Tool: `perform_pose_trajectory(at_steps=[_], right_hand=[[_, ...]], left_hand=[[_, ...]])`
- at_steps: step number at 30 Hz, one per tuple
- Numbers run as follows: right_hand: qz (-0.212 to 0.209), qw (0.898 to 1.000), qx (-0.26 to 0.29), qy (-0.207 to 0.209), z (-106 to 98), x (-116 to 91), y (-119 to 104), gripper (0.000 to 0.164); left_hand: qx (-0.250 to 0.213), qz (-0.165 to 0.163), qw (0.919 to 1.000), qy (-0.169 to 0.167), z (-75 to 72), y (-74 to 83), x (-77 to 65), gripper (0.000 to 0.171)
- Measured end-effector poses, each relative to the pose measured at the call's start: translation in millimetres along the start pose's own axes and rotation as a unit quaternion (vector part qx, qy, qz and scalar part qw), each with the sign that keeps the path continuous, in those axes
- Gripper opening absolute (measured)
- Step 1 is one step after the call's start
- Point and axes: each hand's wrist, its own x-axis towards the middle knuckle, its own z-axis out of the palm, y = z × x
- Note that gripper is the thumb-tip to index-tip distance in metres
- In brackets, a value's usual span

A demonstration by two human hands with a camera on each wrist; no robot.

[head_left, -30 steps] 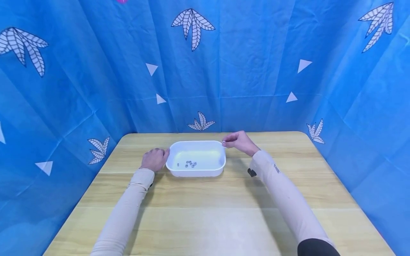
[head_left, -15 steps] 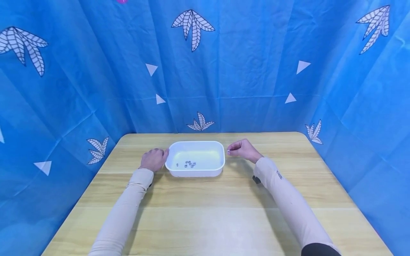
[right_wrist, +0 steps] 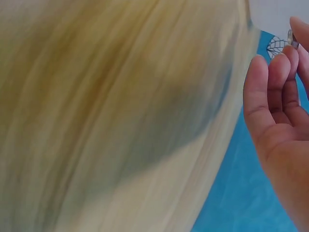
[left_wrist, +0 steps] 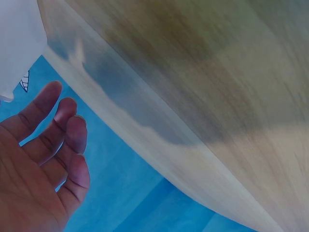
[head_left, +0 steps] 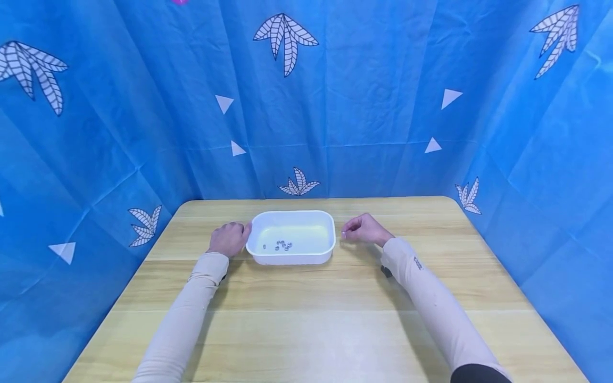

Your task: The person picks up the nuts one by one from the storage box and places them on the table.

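So your left hand (head_left: pixel 230 238) is resting its thumb at the white tub's (head_left: pixel 292 259) left end, other fingers curving loosely, kinda half open. Your right hand (head_left: pixel 366 229) is pinching a tiny shiny piece (right_wrist: pixel 291 38) in its fingertips, just beside the right end. More small pieces (head_left: pixel 283 245) are lying inside the tub, mostly bunched, one sitting further left.

The tub (head_left: pixel 292 259) is white, the leaf-printed curtain (head_left: pixel 373 69) blue.
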Motion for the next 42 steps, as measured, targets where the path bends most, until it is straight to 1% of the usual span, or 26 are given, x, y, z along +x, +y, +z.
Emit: perform_pose_trajectory(at_steps=[6,11,16,26,38,42], right_hand=[[0.01,1.0,-0.017,-0.01,1,-3,4,0.022],[0.008,0.999,-0.041,-0.019,2,-4,3,0.017],[0.004,0.997,-0.07,-0.029,4,-4,3,0.012],[-0.003,0.994,-0.103,-0.035,10,1,5,0.013],[-0.005,0.992,-0.118,-0.04,16,6,5,0.009],[-0.005,0.993,-0.114,-0.039,17,7,4,0.008]], left_hand=[[-0.003,0.0,1.0,0.001,0.6,-0.7,-0.4,0.069],[-0.007,0.001,0.9999,0.008,0.0,0.6,-1.3,0.068],[-0.003,-0.003,1.0,0.006,0.9,0.0,-0.9,0.068],[-0.003,-0.005,1.0,0.005,1.4,-0.8,0.3,0.069],[-0.002,-0.011,0.9999,-0.003,0.0,1.6,-0.6,0.07],[-0.001,-0.007,1.0,0.001,-0.2,1.6,-1.5,0.071]])
